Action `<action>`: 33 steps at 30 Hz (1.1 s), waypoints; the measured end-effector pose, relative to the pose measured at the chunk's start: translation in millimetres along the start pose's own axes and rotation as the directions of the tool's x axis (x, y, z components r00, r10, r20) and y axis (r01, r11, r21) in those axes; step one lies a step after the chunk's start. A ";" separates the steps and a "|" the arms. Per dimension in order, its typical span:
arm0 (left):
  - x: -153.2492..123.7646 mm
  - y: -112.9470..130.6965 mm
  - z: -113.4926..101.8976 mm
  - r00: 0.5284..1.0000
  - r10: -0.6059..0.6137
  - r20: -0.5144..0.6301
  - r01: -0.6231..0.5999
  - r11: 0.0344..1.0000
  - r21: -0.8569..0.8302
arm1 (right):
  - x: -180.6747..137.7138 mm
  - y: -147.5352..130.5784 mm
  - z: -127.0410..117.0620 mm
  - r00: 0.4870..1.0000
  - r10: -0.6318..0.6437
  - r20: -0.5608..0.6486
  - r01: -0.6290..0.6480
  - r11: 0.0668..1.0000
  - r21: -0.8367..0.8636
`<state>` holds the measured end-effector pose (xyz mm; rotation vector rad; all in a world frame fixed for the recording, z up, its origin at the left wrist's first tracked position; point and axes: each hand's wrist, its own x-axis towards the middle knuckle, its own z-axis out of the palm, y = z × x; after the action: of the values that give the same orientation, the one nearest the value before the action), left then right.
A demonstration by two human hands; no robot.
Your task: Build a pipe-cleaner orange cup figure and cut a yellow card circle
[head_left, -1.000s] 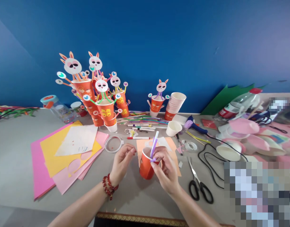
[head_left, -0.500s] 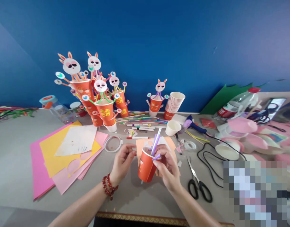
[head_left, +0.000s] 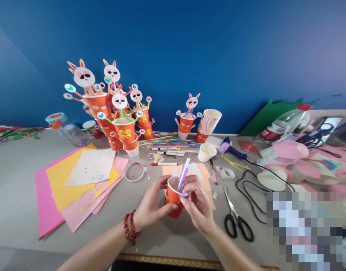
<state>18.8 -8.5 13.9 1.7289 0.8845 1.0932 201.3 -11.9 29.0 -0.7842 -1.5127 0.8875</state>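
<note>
An orange-red paper cup (head_left: pixel 174 197) is tilted toward me over the near middle of the table. My left hand (head_left: pixel 155 203) is wrapped round its left side, thumb across the front. At the right rim, my right hand (head_left: pixel 198 201) pinches the end of a purple strip (head_left: pixel 184 195) that bends over the edge. Purple and pale straw-like sticks (head_left: pixel 183 174) rise out of the cup's mouth. Under and behind the cup lies peach paper (head_left: pixel 209 190). Black-handled scissors (head_left: pixel 237 218) rest open to the right of my right hand.
Rabbit-faced cup figures (head_left: pixel 124 128) stand back left; another (head_left: pixel 186 122) stands beside stacked cups (head_left: pixel 209 124). Coloured papers (head_left: pixel 54 188) lie left, a tape roll (head_left: pixel 134 171) nearer. A blue glue gun (head_left: pixel 235 150) trails a black cord (head_left: pixel 246 194). A bottle (head_left: pixel 285 124) stands back right.
My left hand has moved right and closed round the cup, which it was apart from before. The sticks and cup rim have shifted slightly left and down. My right hand keeps its pinch.
</note>
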 end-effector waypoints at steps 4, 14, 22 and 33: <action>0.6 5.6 0.2 0.998 0.063 -0.024 -0.061 0.994 0.091 | -1.3 -1.0 -0.1 0.997 -0.075 0.022 0.076 0.993 -0.095; 0.6 6.7 -1.1 0.987 0.141 -0.078 -0.119 0.965 0.235 | 2.5 -5.3 -0.7 0.977 -0.203 0.058 0.211 0.939 -0.271; -0.4 8.4 -1.5 0.986 0.151 -0.074 -0.125 0.952 0.281 | 1.7 -3.6 -1.1 0.981 -0.189 0.046 0.194 0.939 -0.283; 6.8 -3.9 -2.6 0.932 -0.107 -0.346 0.008 0.961 -0.275 | 1.0 3.7 -1.4 0.996 0.041 -0.084 -0.051 0.992 -0.115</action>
<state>18.4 -0.3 12.9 1.2911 0.9491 1.4459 202.6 -9.0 26.4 -0.9332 -1.4893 0.7968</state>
